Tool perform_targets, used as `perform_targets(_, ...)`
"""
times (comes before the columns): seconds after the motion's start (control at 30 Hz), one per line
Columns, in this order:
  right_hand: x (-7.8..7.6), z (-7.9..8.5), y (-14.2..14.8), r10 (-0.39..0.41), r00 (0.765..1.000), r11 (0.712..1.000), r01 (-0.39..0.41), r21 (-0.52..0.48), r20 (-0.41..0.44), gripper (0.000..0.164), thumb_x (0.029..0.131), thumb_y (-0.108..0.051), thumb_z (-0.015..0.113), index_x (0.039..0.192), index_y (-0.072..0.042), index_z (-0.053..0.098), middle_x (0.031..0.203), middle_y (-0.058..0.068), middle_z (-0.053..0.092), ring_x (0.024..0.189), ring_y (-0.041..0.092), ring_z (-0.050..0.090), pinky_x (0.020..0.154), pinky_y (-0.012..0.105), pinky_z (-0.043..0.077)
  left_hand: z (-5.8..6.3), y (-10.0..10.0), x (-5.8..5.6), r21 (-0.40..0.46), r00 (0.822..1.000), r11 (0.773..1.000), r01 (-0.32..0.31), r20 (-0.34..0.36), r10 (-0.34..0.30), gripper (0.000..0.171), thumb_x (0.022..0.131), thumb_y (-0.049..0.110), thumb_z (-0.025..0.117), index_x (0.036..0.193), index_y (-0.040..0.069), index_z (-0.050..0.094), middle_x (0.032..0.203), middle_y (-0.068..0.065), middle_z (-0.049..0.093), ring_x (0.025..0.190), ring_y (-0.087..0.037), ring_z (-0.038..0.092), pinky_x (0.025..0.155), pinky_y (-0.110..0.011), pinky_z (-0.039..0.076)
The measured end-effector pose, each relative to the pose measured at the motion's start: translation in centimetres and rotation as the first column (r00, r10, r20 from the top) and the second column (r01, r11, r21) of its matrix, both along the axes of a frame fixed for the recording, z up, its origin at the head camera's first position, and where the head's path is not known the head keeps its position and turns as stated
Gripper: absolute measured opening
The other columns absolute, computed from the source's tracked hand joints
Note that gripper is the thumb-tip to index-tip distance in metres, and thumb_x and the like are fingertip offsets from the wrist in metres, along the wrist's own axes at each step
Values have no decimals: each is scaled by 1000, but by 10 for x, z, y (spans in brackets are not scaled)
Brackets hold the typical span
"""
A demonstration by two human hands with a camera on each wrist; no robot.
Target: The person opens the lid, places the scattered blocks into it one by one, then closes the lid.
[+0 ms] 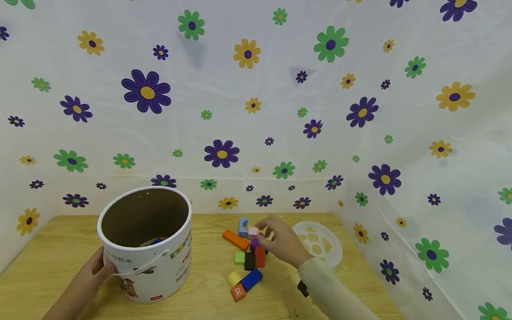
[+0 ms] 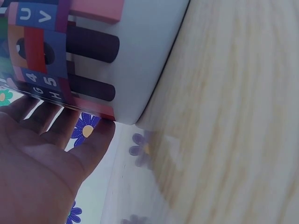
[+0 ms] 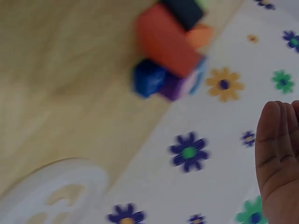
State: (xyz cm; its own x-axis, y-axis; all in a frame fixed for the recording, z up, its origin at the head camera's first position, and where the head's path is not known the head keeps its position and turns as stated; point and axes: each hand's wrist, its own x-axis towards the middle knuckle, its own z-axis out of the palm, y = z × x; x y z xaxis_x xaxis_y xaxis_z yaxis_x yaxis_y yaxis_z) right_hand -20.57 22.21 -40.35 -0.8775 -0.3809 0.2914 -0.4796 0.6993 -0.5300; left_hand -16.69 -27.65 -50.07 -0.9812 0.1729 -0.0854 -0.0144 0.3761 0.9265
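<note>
A white bucket [image 1: 170,271] with printed pictures and a thin handle stands on the left of the table. My left hand [image 1: 90,275] rests against its left side; its fingers [image 2: 96,144] reach along the printed wall in the left wrist view. Over a group of coloured blocks hovers my right hand [image 1: 282,240], its thumb and forefinger apart near a pink block [image 1: 253,233] and a purple block [image 1: 254,244]. Around them lie a red block [image 1: 260,257], a black block [image 1: 250,261], a light blue arch block [image 1: 243,227] and an orange block [image 1: 236,240].
Nearer me lie a yellow block [image 1: 234,279], a blue block [image 1: 252,279] and an orange block marked R [image 1: 238,292]. The white lid with cut-out shapes [image 1: 338,249] lies right of my right hand. A flowered sheet [image 1: 276,124] encloses the wooden table [image 1: 208,284] behind and at the right.
</note>
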Motion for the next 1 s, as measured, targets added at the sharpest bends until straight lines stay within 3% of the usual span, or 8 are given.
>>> perform_targets(0.03, -1, -7, 7, -21, 1000, 1000, 20, 15, 15, 21, 98, -16, 72, 119, -14, 71, 112, 3, 69, 87, 12, 62, 72, 26, 56, 0, -1, 0, -6, 1000, 1000, -2, 1, 2, 83, 110, 54, 32, 164, 3, -6, 165, -37, 4, 146, -62, 12, 110, -35, 41)
perform_targets(0.1, -2, -19, 20, -60, 997, 997, 58, 44, 41, 23, 98, -17, 72, 120, -13, 71, 113, 5, 69, 86, 13, 62, 73, 27, 56, -1, -2, 1, -18, 1000, 1000, -3, -13, 3, 82, 111, 53, 31, 164, 1, -4, 164, -38, 7, 145, -63, 14, 100, -19, 43)
perform_targets(0.17, -3, -30, 31, -82, 994, 994, 77, 77, 66, 25, 97, -16, 73, 122, -11, 71, 113, 6, 69, 85, 13, 61, 73, 29, 55, -2, -3, 1, -19, 1000, 1000, -4, -18, 4, 81, 111, 53, 31, 164, 1, -4, 164, -38, 7, 144, -64, 14, 93, -11, 40)
perform_targets(0.37, -3, -50, 46, -78, 985, 986, 53, 160, 155, 31, 96, -17, 74, 125, -8, 70, 110, 6, 67, 85, 14, 61, 70, 30, 53, -3, -4, 2, 5, 1000, 1000, -1, -9, 1, 82, 110, 54, 31, 164, 2, -5, 165, -38, 4, 145, -64, 10, 93, -10, 39)
perform_targets(0.47, -4, -55, 46, -62, 980, 987, 32, 160, 187, 29, 95, -17, 75, 122, -7, 70, 107, 5, 66, 85, 18, 62, 70, 30, 53, -2, -3, 2, -7, 1000, 1000, -4, -4, 4, 84, 110, 55, 30, 163, 1, -5, 164, -38, 6, 145, -64, 13, 104, -27, 43)
perform_targets(0.6, -4, -63, 45, -77, 970, 985, 40, 166, 229, 24, 94, -18, 77, 115, -9, 72, 100, -2, 65, 84, 14, 61, 71, 30, 54, -3, -2, 2, -4, 1000, 1000, -5, -3, 5, 84, 110, 55, 30, 164, 1, -4, 164, -38, 7, 144, -63, 15, 104, -27, 44)
perform_targets(0.7, 1, -65, 43, -40, 961, 986, -5, 164, 272, 17, 94, -19, 77, 108, -11, 72, 94, -7, 65, 81, 8, 59, 71, 28, 54, -4, -2, 2, 7, 1000, 1000, -4, -3, 4, 83, 110, 55, 31, 164, 2, -4, 164, -38, 7, 145, -62, 14, 92, -10, 40)
perform_targets(1.0, 11, -65, 33, 135, 901, 981, -181, 75, 411, 25, 93, -13, 78, 118, -14, 73, 101, -8, 68, 84, 4, 59, 73, 22, 54, -2, -2, 0, 18, 1000, 1000, 1, 8, -1, 84, 109, 56, 30, 164, 3, -6, 165, -36, 3, 150, -56, 11, 99, -16, 41)
